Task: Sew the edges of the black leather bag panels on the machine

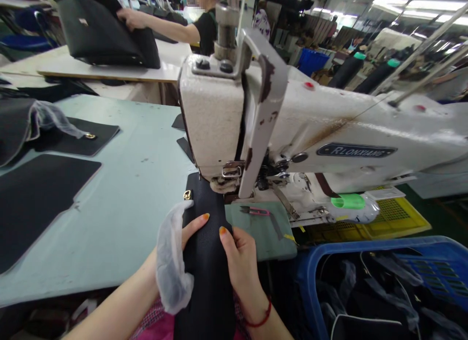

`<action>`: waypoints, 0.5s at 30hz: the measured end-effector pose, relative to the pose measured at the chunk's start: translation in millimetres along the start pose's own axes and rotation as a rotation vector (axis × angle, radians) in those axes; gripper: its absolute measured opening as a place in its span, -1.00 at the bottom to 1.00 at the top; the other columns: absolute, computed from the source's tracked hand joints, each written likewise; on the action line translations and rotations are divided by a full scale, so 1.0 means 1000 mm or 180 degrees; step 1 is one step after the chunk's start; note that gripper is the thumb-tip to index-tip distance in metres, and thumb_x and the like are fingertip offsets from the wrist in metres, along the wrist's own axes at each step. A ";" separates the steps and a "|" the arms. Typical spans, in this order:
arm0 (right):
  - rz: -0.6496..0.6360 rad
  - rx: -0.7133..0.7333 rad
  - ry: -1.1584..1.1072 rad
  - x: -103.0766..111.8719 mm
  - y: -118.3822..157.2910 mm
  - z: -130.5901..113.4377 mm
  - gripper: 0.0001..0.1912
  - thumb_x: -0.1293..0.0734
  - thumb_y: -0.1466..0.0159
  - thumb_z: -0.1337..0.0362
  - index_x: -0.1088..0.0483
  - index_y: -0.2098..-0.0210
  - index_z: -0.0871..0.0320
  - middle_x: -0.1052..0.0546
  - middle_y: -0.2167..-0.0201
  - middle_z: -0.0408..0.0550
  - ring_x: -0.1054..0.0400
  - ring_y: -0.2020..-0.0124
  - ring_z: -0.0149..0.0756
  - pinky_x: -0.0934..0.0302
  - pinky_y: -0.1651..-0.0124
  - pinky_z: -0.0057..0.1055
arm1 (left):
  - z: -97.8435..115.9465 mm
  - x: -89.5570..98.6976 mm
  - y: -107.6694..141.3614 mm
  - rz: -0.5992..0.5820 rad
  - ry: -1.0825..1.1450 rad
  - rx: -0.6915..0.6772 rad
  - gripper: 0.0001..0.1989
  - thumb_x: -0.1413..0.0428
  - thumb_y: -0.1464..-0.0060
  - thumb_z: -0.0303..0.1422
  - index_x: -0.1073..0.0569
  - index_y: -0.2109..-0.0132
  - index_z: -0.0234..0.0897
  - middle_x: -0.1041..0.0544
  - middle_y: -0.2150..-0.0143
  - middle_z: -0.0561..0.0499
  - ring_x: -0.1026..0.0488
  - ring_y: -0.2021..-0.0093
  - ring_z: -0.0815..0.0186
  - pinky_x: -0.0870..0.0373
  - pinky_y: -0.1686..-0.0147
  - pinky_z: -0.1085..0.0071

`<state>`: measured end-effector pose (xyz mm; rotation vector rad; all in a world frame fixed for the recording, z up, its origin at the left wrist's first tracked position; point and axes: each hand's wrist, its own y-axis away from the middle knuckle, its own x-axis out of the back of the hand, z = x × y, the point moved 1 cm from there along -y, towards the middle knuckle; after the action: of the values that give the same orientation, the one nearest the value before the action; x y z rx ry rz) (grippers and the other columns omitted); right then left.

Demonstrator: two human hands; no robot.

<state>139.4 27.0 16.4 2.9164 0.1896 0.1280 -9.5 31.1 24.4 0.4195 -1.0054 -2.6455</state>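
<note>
A long black leather-like panel (206, 262) runs from my lap up to the head of a white sewing machine (212, 111). My left hand (190, 230) grips its left side, thumb on top and the other fingers hidden beneath. On the right edge, my right hand (241, 257) pinches the panel between thumb and curled fingers. A gold metal fitting (187, 195) sits at the panel's upper left edge. From it hangs a strip of white, translucent wrapping (170, 262), draped over my left wrist. The panel's far end lies beside the presser area; the needle itself is hidden.
Pink-handled thread snips (256, 211) lie right of the panel. At lower right stands a blue basket (310, 281) of black pieces. More black panels (44, 194) lie on the pale green table (135, 184) at left. Across it, another person's hand (133, 18) holds a black bag (98, 33).
</note>
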 end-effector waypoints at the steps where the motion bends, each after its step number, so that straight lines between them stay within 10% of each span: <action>1: -0.0006 0.0009 -0.0011 0.000 -0.003 -0.001 -0.57 -0.21 -0.31 0.02 -0.18 0.56 0.19 -0.12 0.56 -0.19 0.03 0.49 -0.45 0.11 0.47 -0.47 | 0.002 0.000 -0.002 -0.0007 0.0021 0.0049 -0.53 -0.37 0.15 -0.13 -0.49 0.13 -0.29 -0.61 0.32 -0.19 -0.58 0.47 0.07 -0.59 0.47 0.17; 15: -0.0004 0.0049 -0.0035 -0.004 -0.036 -0.008 -0.58 -0.24 -0.27 0.02 -0.18 0.56 0.19 -0.12 0.56 -0.18 0.03 0.48 -0.44 0.11 0.46 -0.47 | 0.030 -0.005 -0.027 0.0054 -0.0013 -0.0235 -0.47 -0.39 0.19 -0.18 -0.50 0.05 -0.28 -0.63 0.22 -0.15 -0.58 0.46 0.17 -0.54 0.51 0.34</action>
<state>130.0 63.5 16.3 2.9315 0.1916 0.1109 -19.9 69.9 28.3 0.3879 -0.9052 -2.6598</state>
